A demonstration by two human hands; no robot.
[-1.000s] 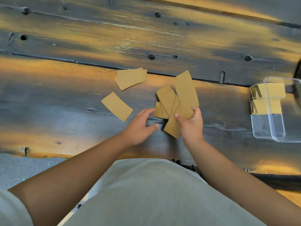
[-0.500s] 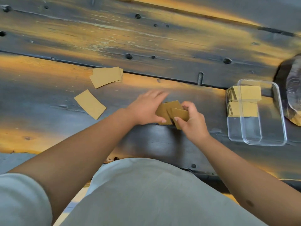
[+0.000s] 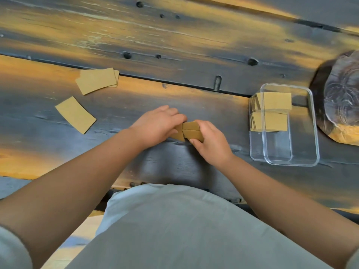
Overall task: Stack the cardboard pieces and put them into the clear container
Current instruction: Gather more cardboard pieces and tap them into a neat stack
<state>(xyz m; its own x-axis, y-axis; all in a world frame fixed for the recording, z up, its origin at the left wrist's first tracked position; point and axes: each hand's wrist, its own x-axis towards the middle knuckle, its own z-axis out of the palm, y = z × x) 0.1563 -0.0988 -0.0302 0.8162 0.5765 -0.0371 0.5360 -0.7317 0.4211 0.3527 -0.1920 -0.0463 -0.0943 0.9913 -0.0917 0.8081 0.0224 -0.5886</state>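
A bunch of tan cardboard pieces [image 3: 191, 130] sits on the dark wooden table, squeezed between both hands. My left hand [image 3: 158, 124] covers its left side with fingers curled over it. My right hand [image 3: 210, 141] grips its right end, thumb underneath at the front. A small overlapping pile of cardboard pieces [image 3: 97, 80] lies at the upper left, and a single piece [image 3: 75, 114] lies below it. The clear container [image 3: 312, 133] stands to the right and holds two stacks of cardboard [image 3: 274, 112] in its far half.
A round slab of dark wood [image 3: 342, 98] lies right behind the container at the right edge. The table's near edge [image 3: 174, 186] runs just above my lap. Grooves and bolt holes mark the planks farther back.
The fanned-out pieces that my right hand held have been gathered into a tight bunch between both hands. My left hand moved right onto them. The view shifted, showing more of the container and the wood slab.
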